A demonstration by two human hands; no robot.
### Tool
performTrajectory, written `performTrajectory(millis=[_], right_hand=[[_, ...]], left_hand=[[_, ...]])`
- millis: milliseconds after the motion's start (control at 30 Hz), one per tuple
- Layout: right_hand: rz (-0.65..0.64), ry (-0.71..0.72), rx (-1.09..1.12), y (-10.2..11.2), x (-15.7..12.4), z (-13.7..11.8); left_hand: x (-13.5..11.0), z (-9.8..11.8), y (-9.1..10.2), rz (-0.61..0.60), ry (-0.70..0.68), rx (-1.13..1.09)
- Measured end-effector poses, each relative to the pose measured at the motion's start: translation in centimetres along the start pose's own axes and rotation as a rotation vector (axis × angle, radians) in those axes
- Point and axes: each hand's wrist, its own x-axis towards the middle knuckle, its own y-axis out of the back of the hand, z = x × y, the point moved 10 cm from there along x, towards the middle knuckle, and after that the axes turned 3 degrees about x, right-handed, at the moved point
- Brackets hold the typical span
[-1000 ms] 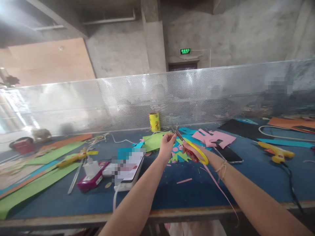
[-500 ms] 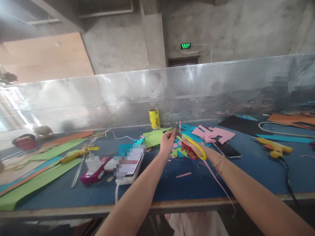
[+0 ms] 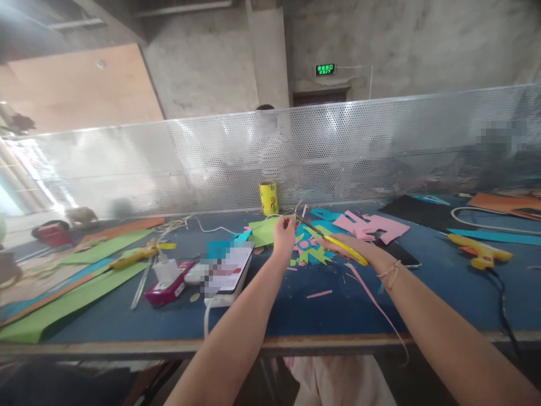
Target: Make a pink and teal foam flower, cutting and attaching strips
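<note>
My left hand [image 3: 284, 230] is closed in a pinch above the table, with a thin pink paper strip [image 3: 298, 205] sticking up from the fingertips. In my right hand [image 3: 341, 245] is a pair of scissors [image 3: 353, 254] with a yellow handle, seen nearly edge-on. Their blades point left and reach the left fingertips; whether they touch the strip cannot be made out. Beneath the hands lie green, blue and pink paper scraps [image 3: 315, 252]. Cut pink paper [image 3: 391, 225] lies just beyond my right hand, over a dark phone [image 3: 401, 252].
A yellow glue gun [image 3: 482, 251] lies right, another [image 3: 133, 258] left. A phone [image 3: 232, 268] rests on a white block beside a purple power strip [image 3: 169, 285]. A yellow roll [image 3: 269, 198] stands by the perforated metal screen [image 3: 220, 163]. A long pink strip [image 3: 376, 301] overhangs the table edge.
The scissors have turned in my right hand, so the red part of the handle no longer shows. The pink strip now stands out above my left fingertips. The view has shifted slightly.
</note>
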Motion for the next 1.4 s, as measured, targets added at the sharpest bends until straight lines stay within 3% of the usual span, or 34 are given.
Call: performTrajectory(millis=[133, 233, 433, 533, 667, 733, 933, 1100, 1267, 1400], right_hand=[[-0.095, -0.204, 0.029, -1.0, 0.7, 3.2], [0.082, -0.225, -0.019, 1.0, 1.2, 3.5], [0.419, -0.049, 0.069, 3.8, 0.2, -0.1], [0.514, 0.01, 0.122, 4.3, -0.3, -0.7], [0.622, -0.023, 0.229, 5.7, -0.6, 0.6], [0.607, -0.036, 0.25, 6.1, -0.4, 1.1], [0.387, -0.083, 0.105, 5.2, 0.7, 1.0], [0.365, -0.107, 0.061, 4.8, 0.7, 0.9], [0.402, -0.156, 0.296, 4.3, 0.8, 2.4], [0.452, -0.128, 0.544, 3.9, 0.9, 3.2]], left_hand=[[0.4, 0.0, 0.6, 0.033, 0.007, -0.03], [0.4, -0.5, 0.2, 0.004, 0.038, -0.06], [-1.5, -1.7, -3.3, -0.224, 0.172, -0.112], [-2.7, -1.8, -5.0, -0.362, 0.204, -0.099], [-3.4, -1.7, -6.0, -0.466, 0.188, -0.033], [-3.3, -1.8, -6.0, -0.478, 0.176, 0.006], [-2.9, -2.1, -5.8, -0.469, 0.179, 0.041], [-2.9, -1.8, -5.6, -0.444, 0.192, -0.015], [-3.3, -1.3, -5.7, -0.451, 0.227, -0.133], [-3.4, -1.0, -5.8, -0.437, 0.179, -0.15]])
